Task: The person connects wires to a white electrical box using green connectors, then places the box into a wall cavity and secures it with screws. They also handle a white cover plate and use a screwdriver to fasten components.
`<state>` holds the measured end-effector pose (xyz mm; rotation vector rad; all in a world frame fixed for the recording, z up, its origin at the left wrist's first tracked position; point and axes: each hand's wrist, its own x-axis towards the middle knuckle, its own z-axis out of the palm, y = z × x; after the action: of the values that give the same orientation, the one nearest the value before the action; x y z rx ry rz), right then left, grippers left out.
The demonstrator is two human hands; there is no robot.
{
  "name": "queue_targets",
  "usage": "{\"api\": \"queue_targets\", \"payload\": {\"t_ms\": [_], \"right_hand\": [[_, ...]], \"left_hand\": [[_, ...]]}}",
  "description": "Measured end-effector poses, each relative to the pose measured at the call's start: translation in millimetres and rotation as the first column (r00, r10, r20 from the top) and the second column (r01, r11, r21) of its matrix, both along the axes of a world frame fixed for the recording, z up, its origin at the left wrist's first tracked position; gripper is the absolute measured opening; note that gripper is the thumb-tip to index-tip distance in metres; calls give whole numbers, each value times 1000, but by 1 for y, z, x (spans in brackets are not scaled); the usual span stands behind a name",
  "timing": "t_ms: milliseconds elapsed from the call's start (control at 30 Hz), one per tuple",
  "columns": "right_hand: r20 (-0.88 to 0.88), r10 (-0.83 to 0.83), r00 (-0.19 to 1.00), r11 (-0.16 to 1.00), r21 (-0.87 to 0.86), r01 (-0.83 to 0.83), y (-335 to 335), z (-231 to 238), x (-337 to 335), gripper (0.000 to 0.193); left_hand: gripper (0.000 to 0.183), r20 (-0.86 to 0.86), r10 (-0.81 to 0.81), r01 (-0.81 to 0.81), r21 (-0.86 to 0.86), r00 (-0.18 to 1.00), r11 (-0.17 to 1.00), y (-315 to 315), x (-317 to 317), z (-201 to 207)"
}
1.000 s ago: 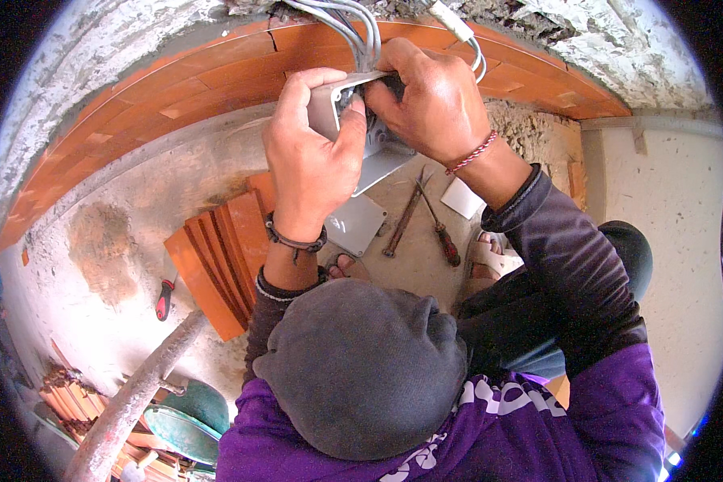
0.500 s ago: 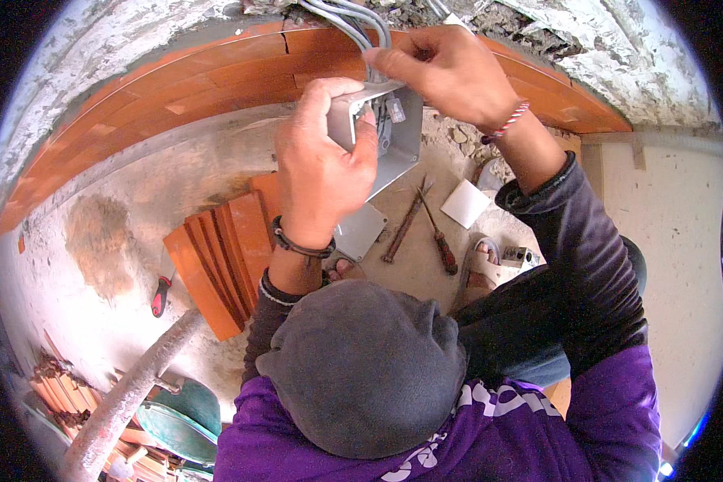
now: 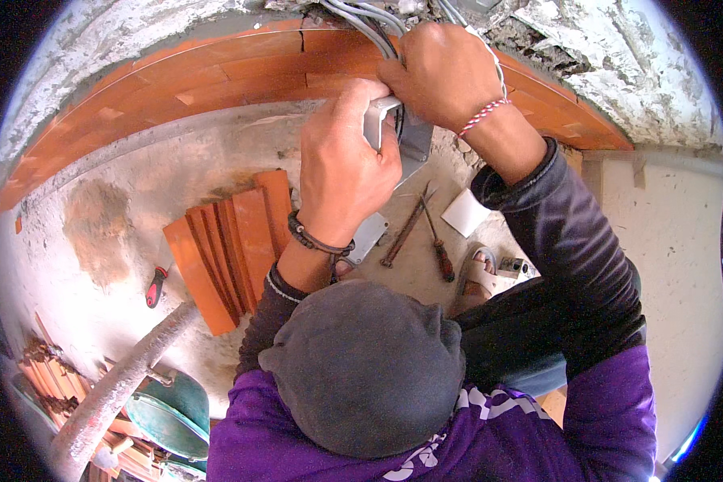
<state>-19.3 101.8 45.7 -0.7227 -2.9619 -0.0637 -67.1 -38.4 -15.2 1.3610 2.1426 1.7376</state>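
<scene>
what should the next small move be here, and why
Perhaps guide the grey cables gently with the right hand while the left hand steadies the grey box: the left hand holds the box's wall, and the right is beside the cables, which come down toward the box.

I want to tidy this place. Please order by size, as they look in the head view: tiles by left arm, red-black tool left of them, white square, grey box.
1. Tiles
2. White square
3. Red-black tool
Unsure: grey box, partly hidden.
</scene>
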Motion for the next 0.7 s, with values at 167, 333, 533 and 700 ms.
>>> {"api": "queue_targets", "payload": {"t_ms": [167,333,533,700], "right_hand": [[-174,20,985,994,-106,-39,7,-8,5,32],[-343,-83,936,952,-304,-27,26,-17,10,38],[-209,-193,959,541,-838,-74,6,51,4,31],[-204,52,978,537,-820,-200,16,32,35,34]], "left_hand": [[21,18,-47,47,21,999,999,0,-7,-8],[20,78,-142,139,38,987,990,4,-13,-10],[21,175,-152,139,85,973,987,4,-13,-11],[21,333,-201,154,161,921,975,3,-14,-14]]}}
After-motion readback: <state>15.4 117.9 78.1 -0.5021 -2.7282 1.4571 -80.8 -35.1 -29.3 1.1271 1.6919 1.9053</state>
